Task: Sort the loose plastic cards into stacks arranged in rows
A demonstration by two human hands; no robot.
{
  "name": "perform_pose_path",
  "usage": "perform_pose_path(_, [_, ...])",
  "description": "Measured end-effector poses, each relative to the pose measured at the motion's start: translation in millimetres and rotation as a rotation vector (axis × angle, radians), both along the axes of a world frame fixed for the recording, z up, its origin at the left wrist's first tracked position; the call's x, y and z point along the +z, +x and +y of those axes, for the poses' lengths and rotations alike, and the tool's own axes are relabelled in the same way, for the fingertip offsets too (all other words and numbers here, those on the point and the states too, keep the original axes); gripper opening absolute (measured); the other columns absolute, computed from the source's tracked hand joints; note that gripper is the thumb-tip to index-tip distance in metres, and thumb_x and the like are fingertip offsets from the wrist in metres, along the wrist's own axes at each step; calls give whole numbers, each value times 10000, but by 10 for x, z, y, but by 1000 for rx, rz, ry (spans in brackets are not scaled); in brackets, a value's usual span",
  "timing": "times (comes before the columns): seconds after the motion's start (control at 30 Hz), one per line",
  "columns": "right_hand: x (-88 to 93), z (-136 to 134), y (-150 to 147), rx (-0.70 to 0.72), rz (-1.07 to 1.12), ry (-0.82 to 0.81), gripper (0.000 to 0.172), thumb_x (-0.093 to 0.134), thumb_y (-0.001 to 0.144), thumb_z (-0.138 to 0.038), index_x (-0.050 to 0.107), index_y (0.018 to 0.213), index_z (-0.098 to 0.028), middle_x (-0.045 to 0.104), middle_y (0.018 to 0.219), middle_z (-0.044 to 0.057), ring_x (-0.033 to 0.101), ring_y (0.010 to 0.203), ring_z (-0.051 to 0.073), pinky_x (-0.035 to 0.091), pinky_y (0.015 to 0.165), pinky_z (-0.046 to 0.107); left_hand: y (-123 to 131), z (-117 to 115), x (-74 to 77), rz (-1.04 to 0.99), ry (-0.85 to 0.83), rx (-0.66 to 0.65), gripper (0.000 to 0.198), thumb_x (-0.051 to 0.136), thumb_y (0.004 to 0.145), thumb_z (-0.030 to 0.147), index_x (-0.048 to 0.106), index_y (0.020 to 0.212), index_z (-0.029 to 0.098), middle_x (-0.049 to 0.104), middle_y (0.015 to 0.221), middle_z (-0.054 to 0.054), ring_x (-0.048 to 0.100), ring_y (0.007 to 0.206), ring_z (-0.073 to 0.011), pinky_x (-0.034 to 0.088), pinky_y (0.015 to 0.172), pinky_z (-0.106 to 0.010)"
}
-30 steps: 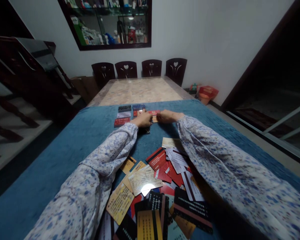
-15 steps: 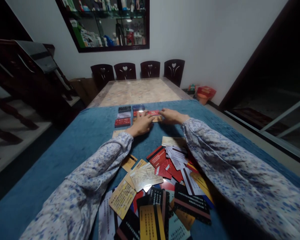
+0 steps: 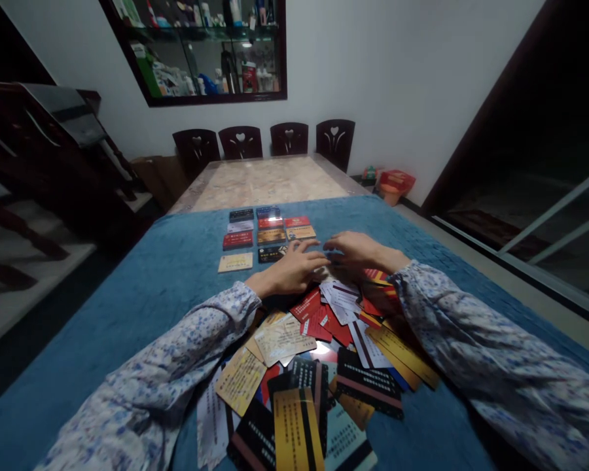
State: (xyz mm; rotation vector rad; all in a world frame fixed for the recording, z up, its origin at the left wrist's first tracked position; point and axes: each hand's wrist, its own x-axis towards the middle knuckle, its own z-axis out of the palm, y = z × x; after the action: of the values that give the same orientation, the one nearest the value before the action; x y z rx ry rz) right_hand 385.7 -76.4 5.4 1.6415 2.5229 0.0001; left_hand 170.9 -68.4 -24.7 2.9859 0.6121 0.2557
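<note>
My left hand [image 3: 297, 267] is over the far edge of a loose heap of cards [image 3: 285, 339], its fingers apart and stretched to the right. Opposite it, my right hand [image 3: 360, 252] hovers with bent, parted fingers pointing left. A pale card lies below and between the fingertips, mostly hidden; whether they touch it I cannot tell. Beyond my left hand are small card piles in rows: a red pile [image 3: 238, 239], a gold-brown pile [image 3: 271, 236], a cream pile [image 3: 235, 262] and a black pile [image 3: 271, 254], partly covered by my fingers.
A blue cloth [image 3: 177, 294] covers the near part of the table, with bare tabletop [image 3: 260, 176] beyond. Several dark chairs [image 3: 240, 142] stand at the far end. On the right floor sits a red bag [image 3: 396, 178]; a stair railing [image 3: 24, 248] is on the left.
Both hands have moved back toward me from the red and cream piles to the heap's far edge. Those piles now lie uncovered, side by side with the others.
</note>
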Motion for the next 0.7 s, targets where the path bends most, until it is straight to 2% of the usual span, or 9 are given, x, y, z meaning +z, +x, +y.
perform_pose_path(0.13, [-55, -125, 35, -13, 32, 9, 308, 581, 953, -281, 724, 1221, -226, 744, 1197, 125, 702, 1044, 244, 456, 751, 263, 37, -161, 56, 17, -64, -158, 590, 545, 833, 98, 603, 1394, 271, 624, 1459, -66, 291, 1509, -336, 254, 1147, -574])
perform_pose_path(0.2, [-86, -149, 56, 1, 56, 8, 282, 575, 956, -274, 736, 1183, -226, 751, 1166, 121, 702, 1028, 239, 450, 745, 260, 63, -237, 63, 16, -85, -228, 534, 521, 888, 137, 606, 1395, 281, 633, 1452, -55, 309, 1506, -323, 241, 1162, -571])
perform_pose_path(0.3, [-128, -149, 79, 35, 82, 4, 304, 601, 937, -264, 727, 1212, -228, 748, 1191, 121, 696, 1050, 243, 453, 757, 264, 87, -336, 49, 14, -90, -290, 410, 459, 1011, 294, 612, 1392, 309, 625, 1467, -45, 328, 1503, -321, 225, 1179, -576])
perform_pose_path(0.43, [-169, -128, 70, 56, 106, 8, 338, 614, 924, -257, 716, 1244, -219, 742, 1210, 130, 692, 1068, 252, 458, 771, 273, 55, -388, 22, 49, -69, -298, 391, 419, 1051, 423, 633, 1362, 320, 629, 1460, -51, 325, 1516, -328, 239, 1185, -571])
perform_pose_path(0.7, [-275, -148, 30, 141, 186, 21, 285, 555, 974, -284, 732, 1180, -199, 747, 1111, 122, 678, 992, 217, 421, 766, 260, -151, -315, -64, 28, -40, -223, 324, 454, 1050, 403, 673, 1266, 299, 652, 1424, -65, 363, 1504, -321, 268, 1185, -551])
